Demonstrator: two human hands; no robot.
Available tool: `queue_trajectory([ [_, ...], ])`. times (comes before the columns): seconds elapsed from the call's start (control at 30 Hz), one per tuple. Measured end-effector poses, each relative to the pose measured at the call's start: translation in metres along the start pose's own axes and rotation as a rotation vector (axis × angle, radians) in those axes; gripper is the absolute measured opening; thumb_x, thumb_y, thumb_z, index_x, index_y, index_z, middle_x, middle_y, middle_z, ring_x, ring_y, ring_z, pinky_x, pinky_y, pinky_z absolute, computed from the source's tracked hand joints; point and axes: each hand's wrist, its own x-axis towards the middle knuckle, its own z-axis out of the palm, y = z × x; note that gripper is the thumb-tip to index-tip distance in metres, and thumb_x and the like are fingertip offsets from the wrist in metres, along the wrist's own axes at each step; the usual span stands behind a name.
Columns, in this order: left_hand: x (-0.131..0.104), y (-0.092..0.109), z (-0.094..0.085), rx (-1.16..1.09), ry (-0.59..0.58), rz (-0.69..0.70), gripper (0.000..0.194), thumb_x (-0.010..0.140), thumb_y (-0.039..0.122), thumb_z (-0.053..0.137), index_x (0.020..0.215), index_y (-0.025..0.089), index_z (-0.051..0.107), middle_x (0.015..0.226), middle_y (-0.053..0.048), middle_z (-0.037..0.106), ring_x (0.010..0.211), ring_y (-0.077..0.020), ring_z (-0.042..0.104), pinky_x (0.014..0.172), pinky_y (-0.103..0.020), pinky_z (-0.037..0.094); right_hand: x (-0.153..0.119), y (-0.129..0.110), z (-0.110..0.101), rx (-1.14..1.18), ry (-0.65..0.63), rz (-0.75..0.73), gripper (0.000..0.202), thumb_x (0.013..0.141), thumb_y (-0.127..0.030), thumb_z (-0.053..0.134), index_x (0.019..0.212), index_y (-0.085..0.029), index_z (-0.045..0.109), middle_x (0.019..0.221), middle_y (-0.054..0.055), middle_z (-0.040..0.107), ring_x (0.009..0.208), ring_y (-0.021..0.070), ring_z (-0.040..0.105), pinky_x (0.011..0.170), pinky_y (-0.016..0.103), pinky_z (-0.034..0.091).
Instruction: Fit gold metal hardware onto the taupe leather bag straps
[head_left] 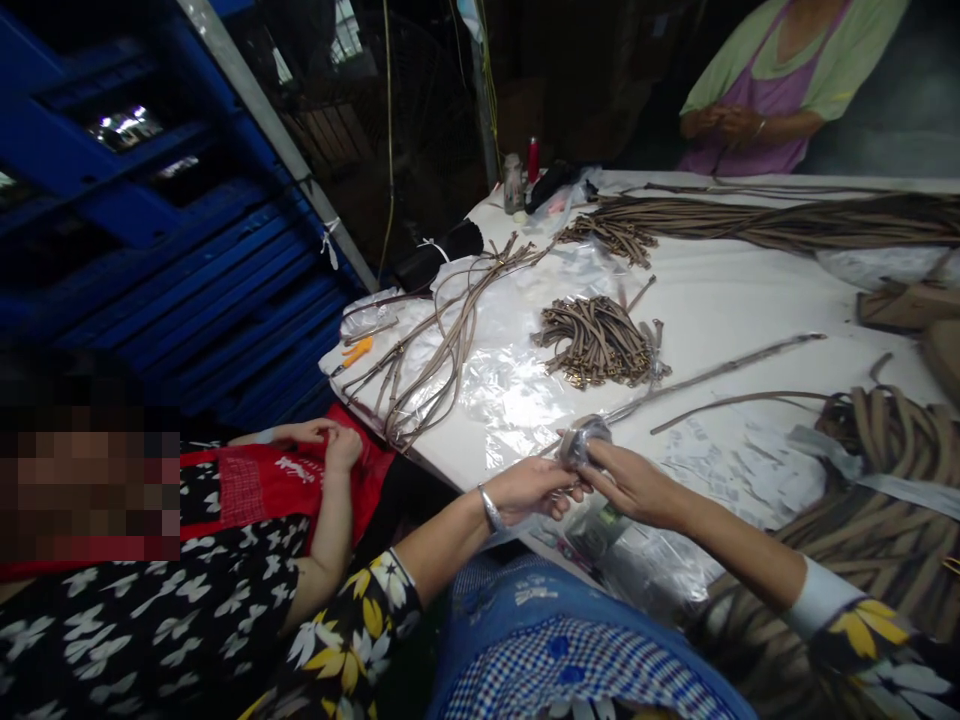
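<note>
My right hand (634, 482) is closed around a shiny grey roll (583, 440) that looks like clear tape. My left hand (534, 488) meets it at the table's near edge, fingers pinched together against the roll's lower left side. Whatever lies between the left fingertips is too small to make out. Just beyond the roll, a narrow brown strap (720, 375) stretches away to the right across the white table (757, 300). A bundle of short brown straps with brass-coloured metal ends (600, 340) lies farther back.
Loose straps (457, 330) and an orange-handled tool (358, 351) lie at left. Long straps (787, 222) run along the back; a thick coil (900, 440) sits right. Plastic bags (660, 570) are near my lap. One co-worker (315, 480) sits left, another (772, 100) across the table.
</note>
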Motion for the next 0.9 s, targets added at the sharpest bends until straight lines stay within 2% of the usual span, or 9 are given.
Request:
queue_trajectory([
  [0.17,-0.011,-0.019,-0.015,-0.023,-0.057,-0.139,0.034,0.070,0.040,0.076,0.080,0.009,0.068,0.070,0.000,0.060,0.045,-0.0020,0.039,0.042,-0.019,0.023,-0.007,0.000,0.010,-0.057,-0.234,-0.176,0.023,0.084,-0.028,0.056,0.103,-0.017,0.059,0.094,0.012,0.063,0.085,0.0251,0.056,0.079,0.038,0.047],
  [0.27,-0.018,-0.029,-0.021,-0.055,-0.048,-0.187,0.031,0.072,0.039,0.075,0.080,0.009,0.068,0.067,0.001,0.057,0.043,-0.0012,0.034,0.041,-0.018,0.020,0.004,0.000,0.023,-0.108,-0.349,-0.164,0.016,0.090,-0.024,0.047,0.099,-0.018,0.058,0.090,0.010,0.063,0.083,0.0235,0.057,0.076,0.035,0.046],
  [0.37,-0.029,-0.033,-0.027,-0.095,-0.022,-0.200,0.032,0.074,0.040,0.073,0.080,0.009,0.067,0.065,0.002,0.053,0.043,-0.0012,0.032,0.042,-0.018,0.020,0.017,0.000,0.034,-0.133,-0.378,-0.127,0.020,0.094,-0.019,0.038,0.089,-0.020,0.057,0.083,0.007,0.063,0.075,0.0211,0.057,0.070,0.032,0.045],
  [0.5,-0.057,-0.035,-0.034,-0.090,0.048,-0.100,0.038,0.075,0.048,0.070,0.086,0.012,0.064,0.073,-0.001,0.061,0.047,-0.0043,0.040,0.045,-0.019,0.028,0.023,-0.002,0.038,-0.191,-0.356,-0.105,0.019,0.090,-0.014,0.039,0.086,-0.019,0.056,0.080,0.008,0.063,0.072,0.0217,0.056,0.067,0.032,0.044],
  [0.57,-0.074,-0.037,-0.037,0.037,0.089,-0.013,0.041,0.078,0.053,0.066,0.086,0.014,0.064,0.072,0.000,0.061,0.049,-0.0058,0.040,0.047,-0.020,0.029,0.022,-0.004,0.036,-0.233,-0.349,-0.119,0.019,0.088,-0.012,0.039,0.091,-0.019,0.056,0.083,0.009,0.063,0.075,0.0227,0.057,0.068,0.034,0.045],
  [0.67,-0.096,-0.046,-0.039,0.271,0.180,0.120,0.046,0.083,0.057,0.058,0.078,0.012,0.066,0.060,0.003,0.052,0.051,-0.0071,0.038,0.051,-0.021,0.028,0.020,-0.014,0.032,-0.213,-0.394,-0.195,0.026,0.085,-0.010,0.042,0.107,-0.017,0.055,0.092,0.012,0.065,0.083,0.0243,0.060,0.073,0.035,0.048],
  [0.77,-0.117,-0.052,-0.036,0.243,0.228,0.148,0.049,0.084,0.057,0.056,0.072,0.011,0.065,0.054,0.005,0.044,0.049,-0.0068,0.034,0.050,-0.021,0.024,0.019,-0.033,0.029,-0.094,-0.506,-0.206,0.030,0.088,-0.016,0.049,0.117,-0.017,0.055,0.098,0.013,0.067,0.086,0.0247,0.063,0.075,0.033,0.050],
  [0.83,-0.134,-0.050,-0.030,0.075,0.181,0.108,0.047,0.084,0.057,0.056,0.070,0.012,0.061,0.049,0.007,0.038,0.044,-0.0058,0.027,0.045,-0.021,0.019,0.016,-0.050,0.026,-0.027,-0.576,-0.109,0.033,0.090,-0.028,0.056,0.121,-0.019,0.058,0.102,0.012,0.068,0.090,0.0260,0.064,0.075,0.032,0.051],
  [0.9,-0.159,-0.041,-0.020,-0.091,0.120,0.104,0.046,0.085,0.056,0.057,0.068,0.014,0.058,0.045,0.009,0.033,0.041,-0.0051,0.020,0.043,-0.021,0.015,0.010,-0.068,0.020,0.038,-0.600,0.035,0.044,0.087,-0.040,0.062,0.127,-0.022,0.059,0.107,0.011,0.069,0.093,0.0282,0.065,0.075,0.033,0.053],
])
